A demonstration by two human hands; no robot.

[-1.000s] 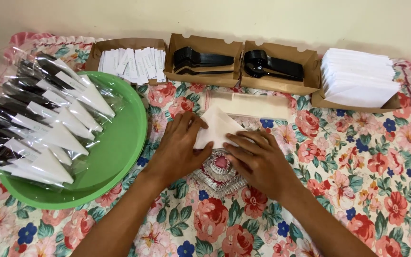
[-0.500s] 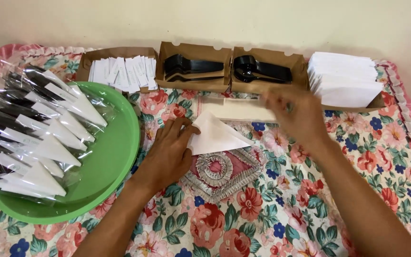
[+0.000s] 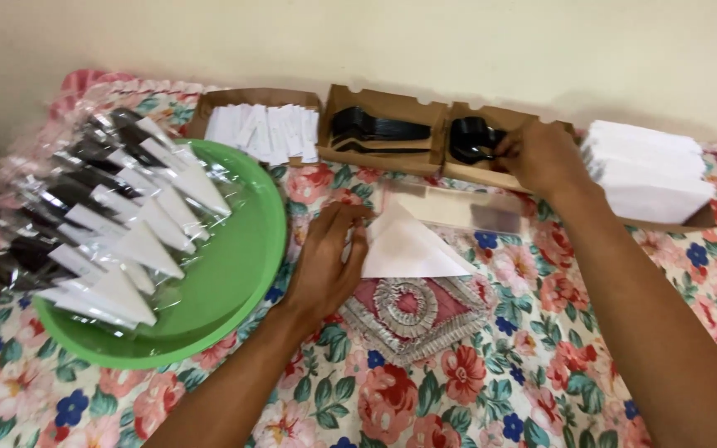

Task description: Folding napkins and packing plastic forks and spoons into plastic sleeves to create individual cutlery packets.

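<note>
A white napkin (image 3: 404, 247) folded into a triangle lies on the flowered cloth. My left hand (image 3: 329, 261) rests beside it, fingertips pressing its left edge. My right hand (image 3: 541, 153) reaches into a brown cardboard box (image 3: 491, 176) at the back and closes its fingers on black plastic cutlery (image 3: 470, 139). A second brown box (image 3: 379, 158) to its left holds more black cutlery (image 3: 371, 129).
A green round tray (image 3: 234, 274) on the left carries several wrapped packs of cutlery and napkin (image 3: 118, 232). A box of small white sachets (image 3: 263, 133) sits at the back left, a stack of white napkins (image 3: 649, 170) at the back right. Clear flat wrappers (image 3: 466, 207) lie behind the napkin.
My right hand left the folded napkin and moved up and right to the cutlery box. My left hand stayed at the napkin's left edge.
</note>
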